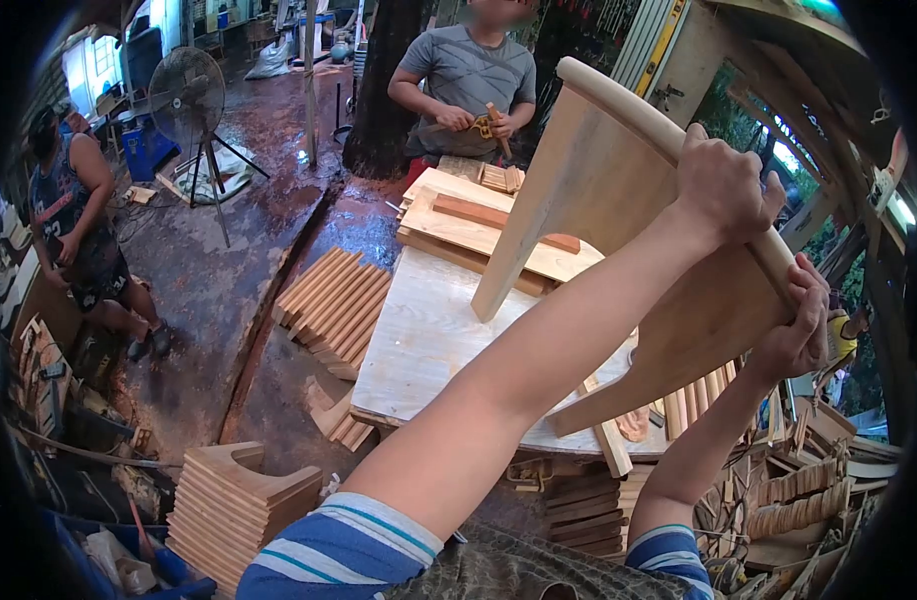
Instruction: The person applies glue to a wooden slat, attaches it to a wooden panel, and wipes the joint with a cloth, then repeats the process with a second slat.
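Both left hand (724,188) and nearer right hand (802,325) clasp a wooden panel (614,165) by its long edge, legs (509,265) slanting toward the desk (414,345).

The person wore a short-sleeved striped top, seen on either side of a dark cloth (514,572) at the body's front. Left of that cloth, the left sleeve (344,548) carried broad blue and pale grey-white bands, thin teal lines and a pale hem. Right of it, the right sleeve (671,562) repeated the stripes. The cloth itself bore a mottled, brownish pattern. Both forearms, the left grip (724,190) and the right grip (797,335) were bare.
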Available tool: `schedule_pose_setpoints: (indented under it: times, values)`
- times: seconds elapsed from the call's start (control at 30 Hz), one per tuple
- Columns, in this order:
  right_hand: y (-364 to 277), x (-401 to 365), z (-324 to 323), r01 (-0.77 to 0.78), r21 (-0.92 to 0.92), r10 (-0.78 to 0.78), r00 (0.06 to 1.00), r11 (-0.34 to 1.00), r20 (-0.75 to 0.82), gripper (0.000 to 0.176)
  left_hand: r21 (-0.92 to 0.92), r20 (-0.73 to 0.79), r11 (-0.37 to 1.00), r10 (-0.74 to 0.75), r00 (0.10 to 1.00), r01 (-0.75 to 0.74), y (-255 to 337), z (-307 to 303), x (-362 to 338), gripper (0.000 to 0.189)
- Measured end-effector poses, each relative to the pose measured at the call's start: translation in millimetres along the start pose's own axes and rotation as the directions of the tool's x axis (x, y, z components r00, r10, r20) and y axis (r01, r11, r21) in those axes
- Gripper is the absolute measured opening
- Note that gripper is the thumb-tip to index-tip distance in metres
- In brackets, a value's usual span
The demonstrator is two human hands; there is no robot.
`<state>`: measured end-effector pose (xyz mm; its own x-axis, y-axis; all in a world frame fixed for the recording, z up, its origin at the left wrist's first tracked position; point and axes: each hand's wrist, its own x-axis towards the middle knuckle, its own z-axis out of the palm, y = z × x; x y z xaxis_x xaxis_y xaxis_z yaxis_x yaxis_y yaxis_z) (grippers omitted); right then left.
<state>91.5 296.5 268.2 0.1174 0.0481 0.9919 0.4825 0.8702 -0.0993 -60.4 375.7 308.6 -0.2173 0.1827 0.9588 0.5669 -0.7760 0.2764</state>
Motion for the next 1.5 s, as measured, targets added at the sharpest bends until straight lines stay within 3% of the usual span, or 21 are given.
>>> schedule_pose_setpoints:
  times: [1.37,1.5]
  values:
    - [2,0,-5,0.014,0.037,-0.015,0.999,0.999,0.039,0.033,0.024,0.004,1.0,-0.005,1.0,0.005,0,5,-6,0.039]
    - [6,0,1,0.014,0.04,-0.013,1.0,0.999,-0.02,0.033,0.045,0.006,0.999,0.011,1.0,-0.011,-1,4,2,0.04]
